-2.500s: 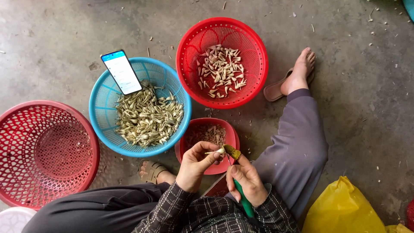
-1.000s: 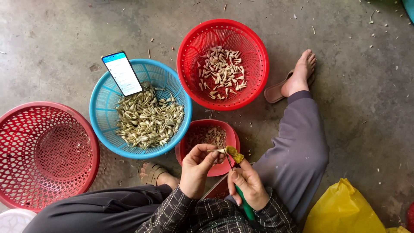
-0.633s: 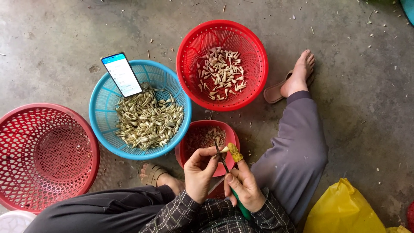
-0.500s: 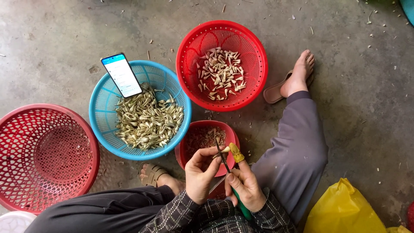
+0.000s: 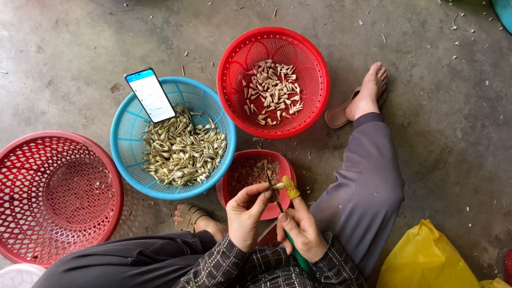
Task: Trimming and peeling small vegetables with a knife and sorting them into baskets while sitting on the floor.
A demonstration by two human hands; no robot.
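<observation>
**Peeling a small clove over the little red bowl**

The person is sitting low on the concrete floor point(image 5: 64, 48), working above a small red bowl point(image 5: 234, 184) of husk scraps. The left hand point(image 5: 246, 218) is pinching a small pale clove point(image 5: 278, 186) between thumb and fingertips. The right hand point(image 5: 301, 232) is clenching a green-handled knife point(image 5: 290, 234), its thin blade reaching up to the clove, with a yellow guard on the forefinger point(image 5: 290, 187).

A blue basket point(image 5: 120, 154) of unpeeled pieces is standing to the left, with a smartphone point(image 5: 150, 95) leaning on its rim. A red basket point(image 5: 234, 53) of peeled white pieces is sitting ahead, an empty red basket point(image 5: 21, 154) far left, and a yellow plastic bag point(image 5: 426, 261) at lower right.

The blade is lying very near the left fingertips, so a slip could probably nick them. The clove, held only by its tips, could drop into the scraps. The phone looks precariously propped and might slide.
</observation>
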